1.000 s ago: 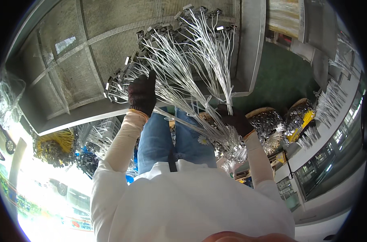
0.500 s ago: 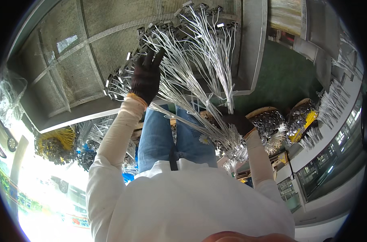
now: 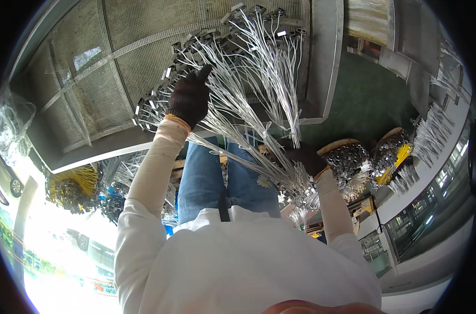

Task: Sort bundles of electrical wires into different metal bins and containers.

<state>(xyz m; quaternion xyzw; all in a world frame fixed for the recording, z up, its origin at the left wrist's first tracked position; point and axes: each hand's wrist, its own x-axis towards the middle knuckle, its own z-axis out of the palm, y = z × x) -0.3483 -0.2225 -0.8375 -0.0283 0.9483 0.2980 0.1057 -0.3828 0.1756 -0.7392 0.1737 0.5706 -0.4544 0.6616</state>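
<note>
White cables [image 3: 272, 78] with dark and silvery metal connector ends fan out over a mesh-bottomed metal tray. Their tied lower ends gather toward my right hand [image 3: 305, 158], which wears a dark glove and is closed around the bundle. My left hand [image 3: 189, 98], in a dark glove too, lies over the left part of the fan. Most of its fingers are curled in, with one or two pointing up and to the right. Whatever those curled fingers grip is hidden beneath the hand. Connectors [image 3: 153, 102] stick out to the left of it.
The tray's metal rim [image 3: 99, 152] runs in front of my legs. Yellow cables [image 3: 83, 178] with metal ends sit below it at left. Round containers of metal parts [image 3: 345, 162] stand at right on the green floor [image 3: 371, 94]. Plastic film [image 3: 13, 118] hangs at far left.
My left hand's spread fingers have curled in, and the hand has dropped slightly. The upper ends of the cables have shifted a little to the left. My right hand keeps its hold.
</note>
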